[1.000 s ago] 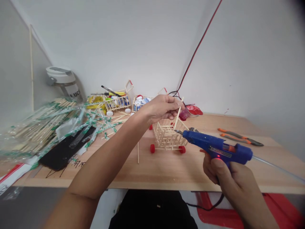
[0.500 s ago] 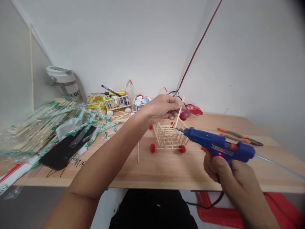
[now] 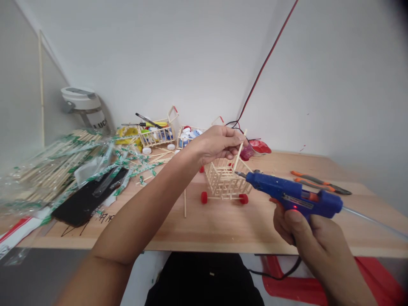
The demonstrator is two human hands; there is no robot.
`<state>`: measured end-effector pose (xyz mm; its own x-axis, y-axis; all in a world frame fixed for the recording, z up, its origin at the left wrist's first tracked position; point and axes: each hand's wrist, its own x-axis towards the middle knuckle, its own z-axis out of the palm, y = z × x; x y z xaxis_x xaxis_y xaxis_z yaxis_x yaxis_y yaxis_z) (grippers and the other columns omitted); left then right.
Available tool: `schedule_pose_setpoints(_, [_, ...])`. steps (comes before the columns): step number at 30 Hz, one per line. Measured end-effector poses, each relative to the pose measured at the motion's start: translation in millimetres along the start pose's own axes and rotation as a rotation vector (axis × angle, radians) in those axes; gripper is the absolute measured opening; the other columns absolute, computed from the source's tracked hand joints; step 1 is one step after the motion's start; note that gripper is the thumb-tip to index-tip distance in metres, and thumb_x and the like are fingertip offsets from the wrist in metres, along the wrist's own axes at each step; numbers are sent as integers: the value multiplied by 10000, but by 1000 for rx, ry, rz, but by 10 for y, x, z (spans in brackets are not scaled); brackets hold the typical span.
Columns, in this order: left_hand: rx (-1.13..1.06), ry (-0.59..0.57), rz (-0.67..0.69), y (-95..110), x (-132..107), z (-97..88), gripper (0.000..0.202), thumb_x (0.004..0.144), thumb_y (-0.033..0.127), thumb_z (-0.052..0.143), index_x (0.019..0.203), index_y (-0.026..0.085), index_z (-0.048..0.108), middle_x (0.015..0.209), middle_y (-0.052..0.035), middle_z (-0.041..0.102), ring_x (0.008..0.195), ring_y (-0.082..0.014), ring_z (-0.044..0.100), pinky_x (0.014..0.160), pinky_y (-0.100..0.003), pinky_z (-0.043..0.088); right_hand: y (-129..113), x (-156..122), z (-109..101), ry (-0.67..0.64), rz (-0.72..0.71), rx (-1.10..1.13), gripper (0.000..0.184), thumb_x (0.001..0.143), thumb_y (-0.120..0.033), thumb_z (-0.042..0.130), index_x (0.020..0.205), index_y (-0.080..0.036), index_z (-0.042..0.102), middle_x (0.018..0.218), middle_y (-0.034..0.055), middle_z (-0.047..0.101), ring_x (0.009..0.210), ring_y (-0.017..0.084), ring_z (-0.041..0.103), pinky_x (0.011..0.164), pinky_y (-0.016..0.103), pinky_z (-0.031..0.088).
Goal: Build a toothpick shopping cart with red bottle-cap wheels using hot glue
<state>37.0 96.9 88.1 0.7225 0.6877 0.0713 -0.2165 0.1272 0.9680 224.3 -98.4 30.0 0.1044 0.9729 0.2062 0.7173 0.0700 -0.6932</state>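
Observation:
Between thumb and fingers, my left hand (image 3: 222, 143) pinches a short wooden stick (image 3: 239, 154), tilted above a small cart made of sticks (image 3: 225, 180) with red wheels. My right hand (image 3: 306, 227) is wrapped round a blue hot glue gun (image 3: 287, 189), its small red light lit. The gun's nozzle points left and meets or nearly meets the stick's lower end; I cannot tell whether they touch. A clear glue stick (image 3: 366, 216) sticks out of the gun's back. My left hand covers part of the cart's far side.
Pliers (image 3: 321, 182) with orange handles lie at the right. Behind stand two more stick carts, one (image 3: 157, 137) holding pens and caps. At left are bagged sticks (image 3: 60, 165), a black phone (image 3: 86, 199) and a white-lidded cup (image 3: 86, 108). A loose stick (image 3: 185, 204) lies left of the cart.
Almost nothing differs. My right hand and the rear of the glue gun have shifted very slightly, while my left hand holds the stick in the same place.

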Motion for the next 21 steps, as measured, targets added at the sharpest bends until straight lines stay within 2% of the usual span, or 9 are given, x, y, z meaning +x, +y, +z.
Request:
schedule_pose_setpoints(7, [-7, 5, 8, 5, -3, -10, 204, 924, 75, 551, 741, 63, 641, 626, -16, 576, 486, -37, 494, 484, -168, 412, -33, 10, 9, 50, -34, -26, 542, 936, -588, 378, 538, -223, 424, 478, 1, 453, 426, 145, 427, 431, 281, 317])
schedule_pose_setpoints(12, [-10, 7, 16, 11, -4, -12, 229, 926, 67, 540, 719, 64, 638, 608, -11, 564, 470, -37, 487, 466, -167, 404, 14, -9, -3, 14, -15, -18, 511, 944, -567, 391, 570, -223, 436, 511, 1, 474, 460, 150, 448, 452, 277, 336])
schedule_pose_setpoints(21, [-14, 10, 12, 11, 3, -27, 228, 925, 65, 543, 721, 66, 646, 594, -11, 567, 472, -40, 502, 472, -166, 418, -39, -10, 33, 53, -38, 8, 519, 939, -565, 400, 547, -225, 421, 487, -2, 442, 433, 144, 415, 417, 275, 296])
